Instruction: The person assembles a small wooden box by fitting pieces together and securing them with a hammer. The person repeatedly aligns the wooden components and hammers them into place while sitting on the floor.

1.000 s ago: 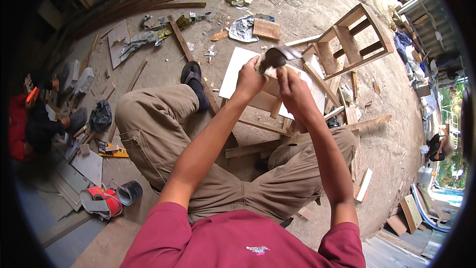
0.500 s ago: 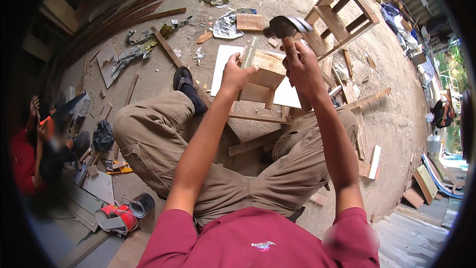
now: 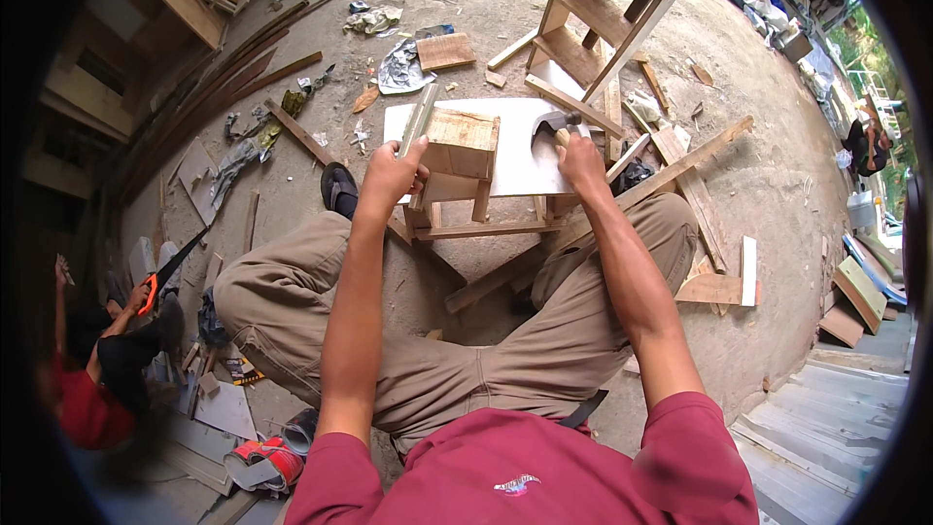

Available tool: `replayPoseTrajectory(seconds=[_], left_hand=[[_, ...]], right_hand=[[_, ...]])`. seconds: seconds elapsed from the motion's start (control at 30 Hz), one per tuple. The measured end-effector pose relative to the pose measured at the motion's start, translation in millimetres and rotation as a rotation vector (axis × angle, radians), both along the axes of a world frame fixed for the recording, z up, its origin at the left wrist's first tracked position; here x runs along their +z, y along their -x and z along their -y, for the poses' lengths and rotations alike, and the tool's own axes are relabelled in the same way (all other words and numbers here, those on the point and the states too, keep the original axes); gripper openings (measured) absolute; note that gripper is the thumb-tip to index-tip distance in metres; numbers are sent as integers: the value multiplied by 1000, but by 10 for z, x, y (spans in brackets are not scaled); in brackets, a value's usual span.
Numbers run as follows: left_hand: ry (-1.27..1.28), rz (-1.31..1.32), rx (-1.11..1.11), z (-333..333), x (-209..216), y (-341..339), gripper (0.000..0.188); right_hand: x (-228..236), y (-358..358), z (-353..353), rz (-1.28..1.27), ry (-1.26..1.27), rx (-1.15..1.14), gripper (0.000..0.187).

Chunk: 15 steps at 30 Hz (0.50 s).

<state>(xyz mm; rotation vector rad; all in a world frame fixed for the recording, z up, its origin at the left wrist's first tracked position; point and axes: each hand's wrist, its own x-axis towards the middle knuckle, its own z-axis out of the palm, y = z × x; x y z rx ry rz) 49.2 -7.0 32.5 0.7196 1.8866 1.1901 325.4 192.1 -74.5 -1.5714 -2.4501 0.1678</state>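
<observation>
My left hand grips the left side of a small wooden box-like piece, where a narrow wooden strip runs along its edge. This piece is propped upright at the near side of a white board, which lies on a low wooden frame between my legs. On the right, my right hand is closed round the handle of a claw hammer. The dark hammer head is low over the board's right part, apart from the wooden piece; whether it touches the board I cannot tell.
A small open wooden shelf frame stands ahead to the right. Loose planks lie by my right knee. At the left, a co-worker's hand holds an orange-handled saw. Red paint cans sit at the lower left.
The hammer has come down from its raised place beside the wooden piece to low over the white board. My left hand still grips the piece. The whole view has shifted somewhat.
</observation>
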Motion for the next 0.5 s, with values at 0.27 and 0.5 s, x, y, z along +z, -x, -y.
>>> replayPoseTrajectory(seconds=[0.27, 0.5], left_hand=[[-126, 35, -89, 47, -70, 37, 40], [-174, -239, -42, 350, -98, 203, 48]], right_hand=[[682, 607, 555, -667, 428, 336, 88], [1074, 953, 815, -446, 275, 661, 80]])
